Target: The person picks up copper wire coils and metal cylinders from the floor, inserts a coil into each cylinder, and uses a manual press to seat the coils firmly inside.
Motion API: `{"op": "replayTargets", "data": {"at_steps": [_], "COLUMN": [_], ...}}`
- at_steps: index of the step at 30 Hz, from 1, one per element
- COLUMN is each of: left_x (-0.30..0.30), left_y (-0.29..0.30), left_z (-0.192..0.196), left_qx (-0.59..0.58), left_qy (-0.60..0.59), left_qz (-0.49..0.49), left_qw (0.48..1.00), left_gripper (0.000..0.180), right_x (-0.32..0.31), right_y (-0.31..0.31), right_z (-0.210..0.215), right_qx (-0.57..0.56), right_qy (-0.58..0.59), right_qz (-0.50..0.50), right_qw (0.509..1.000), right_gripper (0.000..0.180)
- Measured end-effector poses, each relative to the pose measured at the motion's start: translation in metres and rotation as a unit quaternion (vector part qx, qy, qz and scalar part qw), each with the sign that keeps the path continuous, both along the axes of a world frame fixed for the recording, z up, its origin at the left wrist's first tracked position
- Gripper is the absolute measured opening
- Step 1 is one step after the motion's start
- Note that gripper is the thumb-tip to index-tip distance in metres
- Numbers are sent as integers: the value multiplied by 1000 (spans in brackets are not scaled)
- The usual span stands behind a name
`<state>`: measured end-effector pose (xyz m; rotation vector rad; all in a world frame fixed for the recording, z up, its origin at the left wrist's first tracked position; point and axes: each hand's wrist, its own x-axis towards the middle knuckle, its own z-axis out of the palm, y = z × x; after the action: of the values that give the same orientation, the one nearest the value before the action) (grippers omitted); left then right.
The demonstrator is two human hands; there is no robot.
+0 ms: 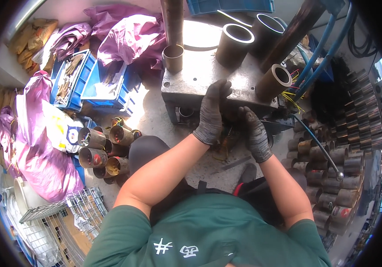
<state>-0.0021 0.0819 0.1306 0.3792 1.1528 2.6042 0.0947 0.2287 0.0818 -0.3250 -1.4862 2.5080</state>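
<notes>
My left hand [211, 116], in a dirty grey work glove, reaches up to the front edge of a thick steel plate [186, 84]. Its fingers are stretched out over that edge, and I see nothing held in them. My right hand [256, 135], gloved the same way, is just below the plate's front edge, its fingertips in dark shadow; whether they hold anything is hidden. Between the hands is a dark gap under the plate. On the plate stand a short metal tube [173, 59], thick-walled steel cylinders [234, 46] and, near the right front corner, another thick-walled cylinder [271, 84].
Metal tubes with coloured wires [120, 135] are stacked on the floor at left. Blue crates [106, 95] and purple sacks [44, 155] lie beyond them. Many tubes [337, 178] are piled at right, near a ball-ended lever [333, 167]. Blue hoses [322, 58] hang at upper right. A wire basket [44, 222] is at lower left.
</notes>
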Motion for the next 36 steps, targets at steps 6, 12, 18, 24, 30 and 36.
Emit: {"op": "replayTargets", "data": {"at_steps": [6, 12, 18, 24, 30, 36], "left_x": [59, 62, 87, 80, -27, -27], "left_y": [11, 21, 34, 48, -28, -214], "left_z": [-14, -14, 6, 5, 4, 46], "left_qx": [-266, -249, -60, 47, -71, -71], "left_qy": [478, 531, 276, 161, 89, 149], "left_qz": [45, 61, -51, -41, 195, 381], "left_qw": [836, 808, 958, 985, 974, 910], "left_gripper": [91, 104, 77, 71, 19, 10], "right_x": [18, 10, -7, -25, 5, 27], "right_y": [-32, -10, 2, 67, 54, 65], "right_z": [38, 49, 49, 44, 97, 113], "right_qx": [-219, -184, -24, 194, 519, 560], "right_qy": [36, 59, 149, 151, 145, 149], "right_qz": [91, 119, 14, -108, -105, -7], "right_qw": [971, 974, 988, 963, 836, 815], "right_gripper": [78, 89, 66, 45, 30, 7]}}
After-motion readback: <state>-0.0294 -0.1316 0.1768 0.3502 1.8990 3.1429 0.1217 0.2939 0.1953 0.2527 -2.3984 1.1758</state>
